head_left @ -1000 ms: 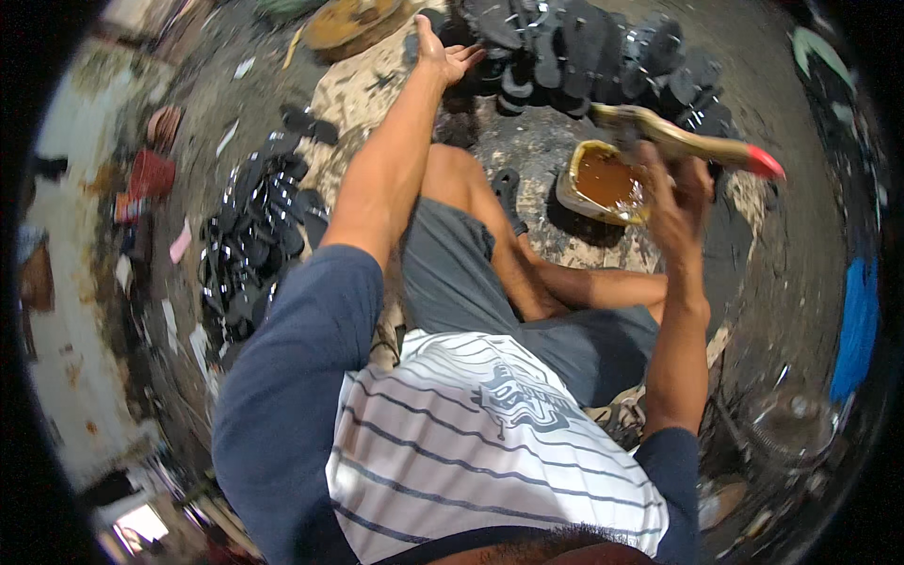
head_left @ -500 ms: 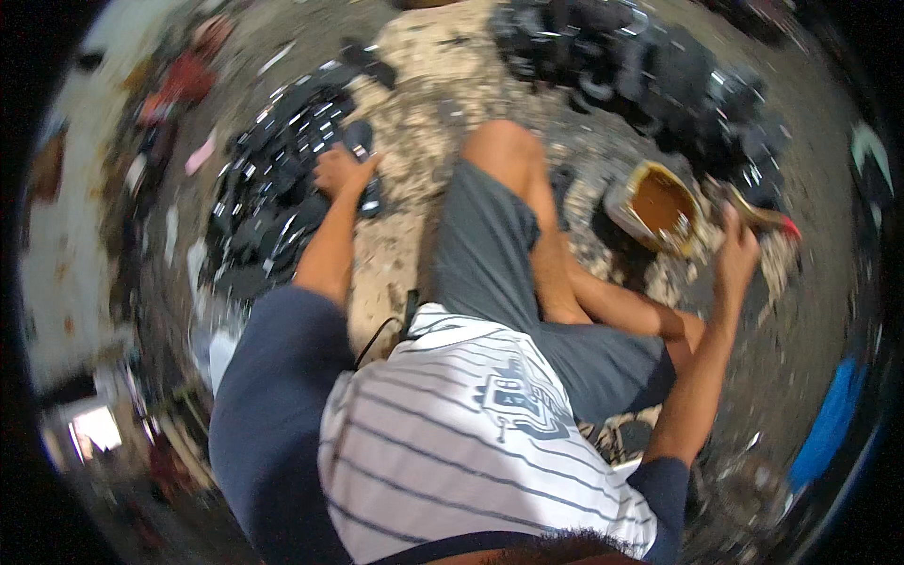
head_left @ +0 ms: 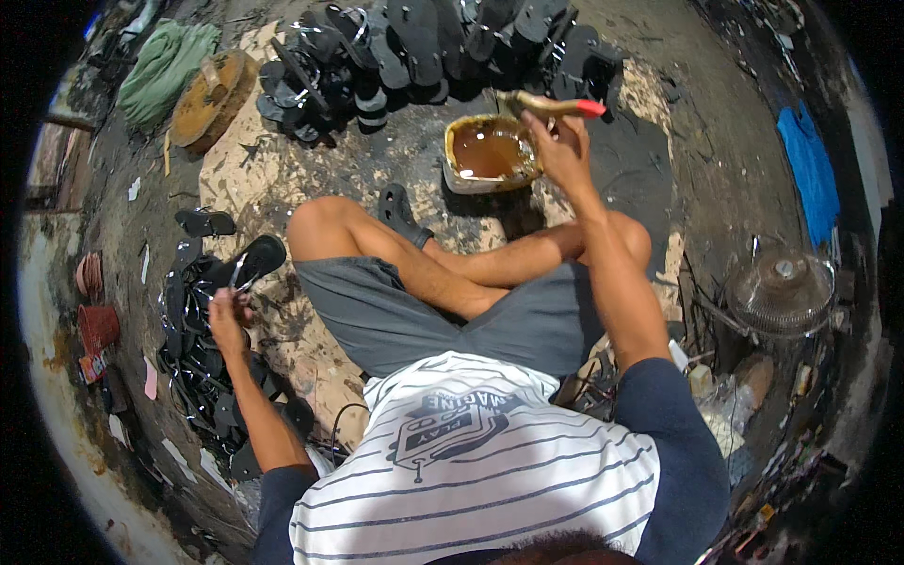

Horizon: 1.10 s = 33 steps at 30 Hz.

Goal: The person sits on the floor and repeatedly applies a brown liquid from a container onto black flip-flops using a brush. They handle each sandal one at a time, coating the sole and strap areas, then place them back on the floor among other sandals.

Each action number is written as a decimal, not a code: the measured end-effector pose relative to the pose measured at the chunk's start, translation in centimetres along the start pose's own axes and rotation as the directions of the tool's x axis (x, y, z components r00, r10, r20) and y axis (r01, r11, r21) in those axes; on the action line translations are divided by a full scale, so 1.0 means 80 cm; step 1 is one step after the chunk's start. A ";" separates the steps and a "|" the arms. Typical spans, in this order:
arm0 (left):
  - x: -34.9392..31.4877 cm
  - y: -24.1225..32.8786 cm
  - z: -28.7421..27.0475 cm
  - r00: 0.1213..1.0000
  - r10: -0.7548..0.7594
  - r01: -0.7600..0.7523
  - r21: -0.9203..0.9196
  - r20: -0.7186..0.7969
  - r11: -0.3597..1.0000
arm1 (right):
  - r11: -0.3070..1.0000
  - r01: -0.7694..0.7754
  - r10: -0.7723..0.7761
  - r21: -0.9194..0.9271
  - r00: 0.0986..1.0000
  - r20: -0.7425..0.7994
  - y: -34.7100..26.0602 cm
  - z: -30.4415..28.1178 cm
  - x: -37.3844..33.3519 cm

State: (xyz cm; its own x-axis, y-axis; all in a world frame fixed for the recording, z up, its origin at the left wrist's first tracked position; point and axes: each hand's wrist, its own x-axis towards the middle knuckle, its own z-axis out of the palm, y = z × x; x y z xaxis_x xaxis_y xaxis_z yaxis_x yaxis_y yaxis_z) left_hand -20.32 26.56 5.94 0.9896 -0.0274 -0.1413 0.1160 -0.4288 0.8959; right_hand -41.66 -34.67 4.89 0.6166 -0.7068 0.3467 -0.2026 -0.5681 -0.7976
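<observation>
On the left, my left hand has its fingers closed on the shiny strap of a black sandal, held at the edge of a heap of similar black sandals. My right hand grips a brush with a red-tipped handle. The brush is above the far right rim of a tub that contains amber, glue-like liquid. The brush's bristle end points left, and its bristles are hard to make out.
Black sandals stand in a row beyond the tub. My crossed legs lie between my hands, over a stained mat. A round wooden block and green cloth lie far left; a fan and blue plastic are right.
The view has swung round and is sharper. My right hand has brought the brush from beside the tub to its rim. My left hand, earlier on the heap, now has a sandal by its strap.
</observation>
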 end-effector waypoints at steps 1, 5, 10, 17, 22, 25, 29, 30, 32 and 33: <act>0.011 0.012 -0.006 0.989 0.144 -0.145 -0.071 -0.025 0.987 | 0.990 0.081 -0.073 -0.118 0.995 0.073 -0.001 -0.015 0.000; -0.028 0.184 0.069 0.839 0.499 -0.536 -0.172 -0.219 0.826 | 0.718 0.101 0.287 -0.689 0.859 0.425 0.028 -0.104 -0.013; -0.096 0.183 0.137 0.864 0.479 -0.502 0.234 0.151 0.832 | 0.957 -0.174 0.203 -0.234 0.973 0.107 -0.033 -0.136 0.037; -0.112 0.194 0.182 0.673 0.640 -0.736 0.414 0.370 0.535 | 0.832 -0.346 0.413 0.434 0.908 -0.067 -0.078 -0.101 0.018; -0.106 0.273 0.183 0.849 0.301 -0.094 -0.438 0.433 0.894 | 0.555 -0.149 0.328 0.818 0.943 -0.051 -0.188 -0.046 0.000; -0.138 0.254 0.258 0.814 0.176 0.329 -0.690 0.553 0.645 | 0.721 -0.238 0.185 0.650 0.971 0.151 -0.255 0.009 -0.050; -0.191 0.285 0.293 0.841 0.270 0.271 -0.795 0.470 0.542 | 0.842 -0.022 -0.091 0.539 0.979 0.182 -0.265 0.053 -0.086; -0.193 0.288 0.296 0.823 0.288 0.307 -0.810 0.489 0.500 | 0.868 0.085 -0.174 0.490 0.975 0.139 -0.262 0.056 -0.077; -0.187 0.286 0.296 0.791 0.296 0.355 -0.795 0.536 0.492 | 0.882 0.190 -0.259 0.431 0.960 0.109 -0.262 0.054 -0.067; -0.184 0.285 0.294 0.775 0.300 0.378 -0.788 0.557 0.487 | 0.889 0.165 -0.239 0.428 0.963 0.125 -0.263 0.052 -0.070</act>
State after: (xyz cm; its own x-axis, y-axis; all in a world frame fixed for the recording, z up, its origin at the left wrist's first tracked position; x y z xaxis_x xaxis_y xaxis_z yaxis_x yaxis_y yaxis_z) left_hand -34.25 -4.07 18.50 0.7539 -0.6527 -0.0752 0.4973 0.4921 0.7145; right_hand -37.67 -16.98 17.65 0.7372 -0.4925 0.4625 0.2470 -0.4407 -0.8630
